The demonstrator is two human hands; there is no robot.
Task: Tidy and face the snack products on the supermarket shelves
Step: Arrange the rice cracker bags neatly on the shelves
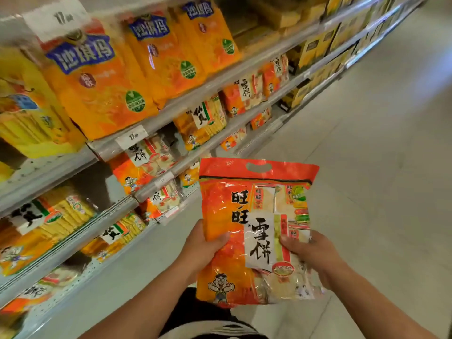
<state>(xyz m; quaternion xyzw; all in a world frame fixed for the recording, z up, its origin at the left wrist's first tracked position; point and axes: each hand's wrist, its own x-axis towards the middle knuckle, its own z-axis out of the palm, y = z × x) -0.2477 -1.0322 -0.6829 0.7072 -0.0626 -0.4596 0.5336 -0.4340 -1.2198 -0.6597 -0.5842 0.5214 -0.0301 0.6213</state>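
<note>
Both hands gripping one snack bag, lower centre of the frame.
The red-orange snack bag (254, 231) is being held upright by the left hand (203, 245) and right hand (308, 253), fingers curled round its edges, beside stocked shelves (186, 99) at left.

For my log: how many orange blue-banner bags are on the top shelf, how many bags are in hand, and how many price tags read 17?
Orange blue-banner bags: 3
Red snack bag, gripped by left hand and right hand: 1
Price tags reading 17: 2
Total: 6
</note>
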